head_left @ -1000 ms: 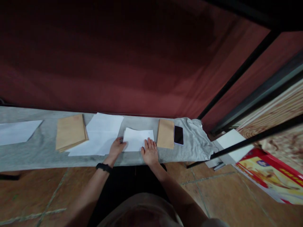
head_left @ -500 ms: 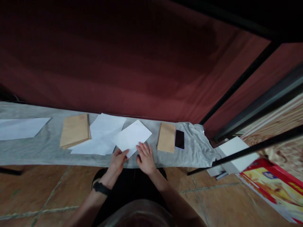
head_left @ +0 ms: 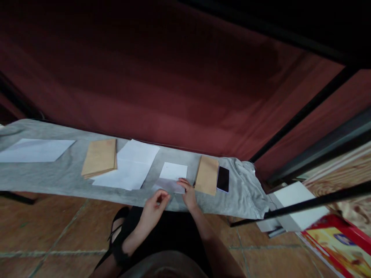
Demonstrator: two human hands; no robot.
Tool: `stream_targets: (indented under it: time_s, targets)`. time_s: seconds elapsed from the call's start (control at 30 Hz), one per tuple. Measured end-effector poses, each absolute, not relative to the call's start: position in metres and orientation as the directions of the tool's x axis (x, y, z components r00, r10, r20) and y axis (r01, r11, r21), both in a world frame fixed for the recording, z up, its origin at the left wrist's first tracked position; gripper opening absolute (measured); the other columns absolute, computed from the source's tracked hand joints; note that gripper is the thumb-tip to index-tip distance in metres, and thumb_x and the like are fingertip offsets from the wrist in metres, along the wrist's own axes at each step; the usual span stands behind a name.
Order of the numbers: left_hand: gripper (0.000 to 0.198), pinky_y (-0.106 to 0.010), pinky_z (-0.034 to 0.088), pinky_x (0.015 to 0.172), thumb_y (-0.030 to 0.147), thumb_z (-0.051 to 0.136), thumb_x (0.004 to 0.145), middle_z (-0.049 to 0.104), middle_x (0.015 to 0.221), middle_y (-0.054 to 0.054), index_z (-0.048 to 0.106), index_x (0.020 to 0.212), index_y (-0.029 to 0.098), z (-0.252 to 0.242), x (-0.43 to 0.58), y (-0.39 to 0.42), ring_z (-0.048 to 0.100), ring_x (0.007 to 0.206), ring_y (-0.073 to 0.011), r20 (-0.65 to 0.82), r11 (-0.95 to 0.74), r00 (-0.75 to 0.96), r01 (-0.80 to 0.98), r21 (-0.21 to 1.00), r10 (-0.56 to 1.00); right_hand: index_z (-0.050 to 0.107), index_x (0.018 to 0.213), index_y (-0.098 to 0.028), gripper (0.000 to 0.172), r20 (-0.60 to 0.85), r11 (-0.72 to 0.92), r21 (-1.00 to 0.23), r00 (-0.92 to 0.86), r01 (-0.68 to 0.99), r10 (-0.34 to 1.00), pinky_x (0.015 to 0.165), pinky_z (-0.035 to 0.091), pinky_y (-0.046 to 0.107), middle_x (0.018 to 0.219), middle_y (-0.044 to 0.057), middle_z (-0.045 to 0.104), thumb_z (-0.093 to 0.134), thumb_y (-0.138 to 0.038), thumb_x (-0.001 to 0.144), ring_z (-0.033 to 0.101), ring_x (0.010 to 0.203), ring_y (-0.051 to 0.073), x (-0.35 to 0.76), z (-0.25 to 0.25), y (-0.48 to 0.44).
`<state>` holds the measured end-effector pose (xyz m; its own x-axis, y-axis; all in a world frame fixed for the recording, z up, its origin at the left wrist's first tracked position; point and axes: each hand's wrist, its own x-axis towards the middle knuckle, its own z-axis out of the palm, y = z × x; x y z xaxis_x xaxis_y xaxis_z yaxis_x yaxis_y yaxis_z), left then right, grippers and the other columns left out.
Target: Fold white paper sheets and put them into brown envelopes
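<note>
A small white sheet of paper lies folded on the grey cloth in front of me, its nearer part a shaded flap. My right hand rests its outstretched fingers on the right side of that flap. Just below the flap's near edge is my left hand, thumb and fingertips curled together in a loop. I see nothing between them. Left of the folded sheet, larger white sheets lie partly under a stack of brown envelopes. Another brown envelope stack lies to the right of my right hand.
A phone lies beside the right-hand envelopes. Another white sheet is at the far left of the cloth-covered table. A dark red panel rises behind. At right, a black metal bar passes a white box and a red-and-yellow box.
The white paper has been turned and now lies squarer to me, with its near part as a flap. My left hand has let go of its edge and curled; my right hand stays on the paper.
</note>
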<state>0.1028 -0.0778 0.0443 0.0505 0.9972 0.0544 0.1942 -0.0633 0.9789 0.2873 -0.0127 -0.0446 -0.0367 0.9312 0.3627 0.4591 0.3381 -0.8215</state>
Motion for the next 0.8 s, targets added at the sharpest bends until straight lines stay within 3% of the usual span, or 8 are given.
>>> stream_targets:
  time_s: [0.1,0.2,0.27,0.4,0.53,0.6,0.7,0.8]
  targets:
    - [0.036,-0.043,0.049,0.106,0.049,0.063,0.09,0.07,0.118,-0.008,0.066,0.115,0.024,0.051,0.08,-0.052,0.063,0.116,-0.0252,0.3,-0.306,0.084,0.424,0.852,0.95,0.077,0.108,-0.028,0.055,0.337,0.338,-0.79,-0.098,0.511,0.936,0.114,0.045,0.041,0.119,0.002,0.076,0.051,0.004,0.071,0.068,0.117,0.019,0.283,-0.041,-0.016]
    - [0.067,-0.045,0.043,0.115,0.049,0.07,0.085,0.057,0.147,-0.01,0.051,0.145,0.027,0.043,0.054,-0.027,0.053,0.135,-0.0274,0.203,-0.394,0.408,0.466,0.792,0.89,0.076,0.109,-0.028,0.057,0.329,0.344,-0.746,-0.134,0.57,0.935,0.115,0.044,0.042,0.117,0.001,0.077,0.05,0.005,0.071,0.068,0.117,0.019,0.282,-0.037,-0.019]
    - [0.076,-0.046,0.041,0.117,0.047,0.072,0.083,0.05,0.155,-0.009,0.044,0.152,0.03,0.032,0.039,-0.015,0.051,0.139,-0.0284,0.12,-0.405,0.52,0.478,0.78,0.845,0.076,0.109,-0.028,0.059,0.336,0.35,-0.741,-0.134,0.573,0.932,0.115,0.044,0.042,0.117,0.001,0.077,0.048,0.006,0.07,0.067,0.118,0.019,0.284,-0.037,-0.021]
    - [0.076,-0.046,0.039,0.118,0.041,0.072,0.081,0.051,0.154,-0.008,0.047,0.151,0.029,0.012,0.024,0.003,0.05,0.141,-0.0304,0.111,-0.379,0.487,0.497,0.781,0.866,0.076,0.107,-0.028,0.054,0.317,0.315,-0.79,-0.089,0.527,0.944,0.109,0.05,0.037,0.116,0.0,0.077,0.048,0.003,0.073,0.068,0.115,0.018,0.288,-0.039,-0.021]
    - [0.046,-0.043,0.049,0.11,0.036,0.062,0.086,0.068,0.135,-0.008,0.068,0.13,0.022,-0.003,0.029,0.016,0.064,0.125,-0.0265,0.073,-0.296,0.419,0.498,0.815,0.905,0.076,0.106,-0.027,0.049,0.289,0.274,-0.817,-0.052,0.507,0.956,0.098,0.057,0.032,0.113,0.002,0.076,0.051,0.0,0.074,0.07,0.108,0.018,0.29,-0.039,-0.021]
    - [0.035,-0.043,0.049,0.111,0.028,0.061,0.086,0.073,0.127,-0.007,0.075,0.117,0.023,-0.009,0.032,0.017,0.065,0.122,-0.0248,0.093,-0.339,0.437,0.53,0.777,0.895,0.076,0.107,-0.027,0.052,0.303,0.297,-0.795,-0.078,0.528,0.95,0.105,0.054,0.035,0.115,0.002,0.076,0.051,0.002,0.071,0.069,0.111,0.019,0.291,-0.039,-0.025]
    - [0.033,-0.043,0.049,0.111,0.02,0.06,0.084,0.073,0.126,-0.006,0.076,0.112,0.026,-0.017,0.033,0.012,0.066,0.121,-0.0229,0.156,-0.417,0.452,0.563,0.714,0.878,0.074,0.113,-0.027,0.058,0.32,0.338,-0.746,-0.136,0.574,0.938,0.119,0.041,0.044,0.123,0.003,0.074,0.051,0.003,0.069,0.064,0.121,0.02,0.294,-0.038,-0.035]
    - [0.027,-0.041,0.051,0.107,0.027,0.057,0.09,0.075,0.12,-0.006,0.076,0.11,0.026,-0.024,0.031,0.004,0.068,0.116,-0.0222,0.2,-0.422,0.418,0.549,0.722,0.886,0.073,0.119,-0.027,0.06,0.312,0.327,-0.747,-0.128,0.579,0.941,0.119,0.041,0.044,0.126,0.003,0.072,0.05,0.002,0.072,0.062,0.125,0.02,0.299,-0.038,-0.045]
